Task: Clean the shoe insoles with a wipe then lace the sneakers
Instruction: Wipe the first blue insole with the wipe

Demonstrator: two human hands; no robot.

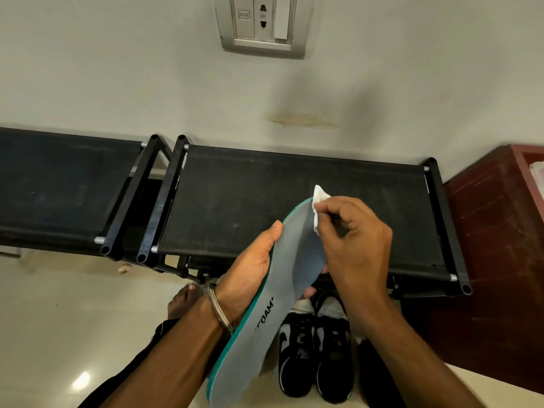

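Observation:
A long grey insole (265,313) with a teal edge and black lettering is held upright at the centre. My left hand (253,266) grips its middle from the left, thumb along the edge and fingertips showing on the right side. My right hand (350,240) pinches a white wipe (318,207) against the insole's upper tip. A pair of black-and-white sneakers (316,351) stands on the floor below, partly hidden by the insole and my right forearm.
Two black fabric-topped shoe racks (265,201) stand against the white wall. A dark red cabinet (500,216) is at the right. My bare foot (184,301) rests on the glossy tile floor. A wall socket (262,22) is above.

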